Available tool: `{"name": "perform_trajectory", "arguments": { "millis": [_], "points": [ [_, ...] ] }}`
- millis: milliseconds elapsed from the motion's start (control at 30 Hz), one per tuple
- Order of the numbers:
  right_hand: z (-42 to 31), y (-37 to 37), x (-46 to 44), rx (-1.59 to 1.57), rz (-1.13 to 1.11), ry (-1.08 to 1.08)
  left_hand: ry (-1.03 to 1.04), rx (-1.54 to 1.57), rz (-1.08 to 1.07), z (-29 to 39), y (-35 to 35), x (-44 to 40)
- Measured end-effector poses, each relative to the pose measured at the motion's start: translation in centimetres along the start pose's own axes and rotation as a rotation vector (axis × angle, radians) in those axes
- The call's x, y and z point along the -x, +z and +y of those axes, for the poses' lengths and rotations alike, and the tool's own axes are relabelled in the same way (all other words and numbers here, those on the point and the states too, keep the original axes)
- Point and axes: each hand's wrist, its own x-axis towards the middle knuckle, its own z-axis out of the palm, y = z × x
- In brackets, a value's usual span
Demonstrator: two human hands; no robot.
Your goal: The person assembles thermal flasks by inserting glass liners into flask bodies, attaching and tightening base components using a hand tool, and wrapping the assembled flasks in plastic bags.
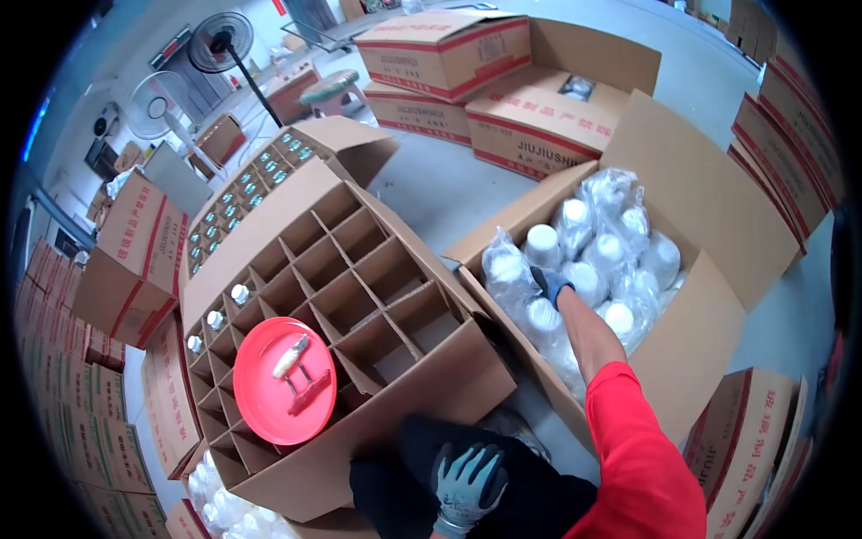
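My right hand [549, 284], in a dark blue glove, reaches down among plastic-wrapped bottles [588, 280] with white caps. They fill an open cardboard box [718, 332] on the right. The hand touches the wrapped bottles at the box's left side; its fingers are mostly hidden between them. My left hand [469, 485], in a grey and dark glove, lies on my dark-trousered leg with fingers spread, holding nothing. Before me stands a carton with cardboard dividers [395, 278]. A red round tray [285, 422] rests on the dividers, carrying a small tool with a red handle [310, 395].
Several capped bottles [215, 320] stand in the carton's left cells. Behind it is another carton of bottles [242, 193]. Printed boxes [539, 121] are stacked at the back, with more cartons [745, 440] on the right. Two fans [220, 43] and a stool [330, 88] stand farther off.
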Motion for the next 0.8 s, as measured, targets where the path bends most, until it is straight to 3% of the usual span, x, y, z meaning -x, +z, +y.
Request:
{"name": "perform_trajectory", "arguments": {
  "millis": [67, 167, 200, 300, 367, 500, 533, 567, 700, 733, 800],
  "points": [
    [6.8, 1.7, 4.9, 1.460, 0.070, -0.738, 0.000, 0.002, 0.048, -0.1, 0.1, 0.3],
    [11.4, 4.5, 9.1, 1.359, 0.144, -1.264, -0.027, 0.000, 0.066, 0.1, 0.0, 0.2],
    [16.8, 6.8, 13.2, 1.173, 0.112, -1.317, -0.038, -0.003, 0.060, 0.3, -0.1, 0.1],
    [27.3, 9.0, 23.8, 1.410, -0.165, -1.423, -0.142, 0.123, 0.179, 1.2, 0.2, -1.9],
    [33.9, 9.1, 29.6, 1.664, -0.371, -1.520, -0.099, 0.211, 0.310, 2.3, -0.3, -4.0],
    [45.0, 6.1, 38.3, 1.806, -0.530, -1.009, 0.032, 0.256, 0.546, 5.7, -3.4, -8.3],
    [44.7, 4.5, 37.7, 2.010, -0.711, -1.147, 0.070, 0.267, 0.603, 6.0, -3.9, -8.5],
    [48.1, 5.7, 41.1, 2.086, -0.685, -1.117, 0.057, 0.217, 0.674, 7.2, -6.0, -8.1],
    [50.4, 4.5, 44.8, 2.286, -0.731, -1.505, 0.039, 0.306, 0.476, 7.9, -10.6, -3.2],
    [50.5, 4.5, 44.8, 2.204, -0.787, -2.049, -0.020, 0.383, 0.424, 7.7, -10.8, -1.6],
    [52.3, 3.8, 46.1, 2.246, -0.376, -2.293, -0.116, 0.459, 0.363, 7.4, -11.4, 1.4]
  ]
}}
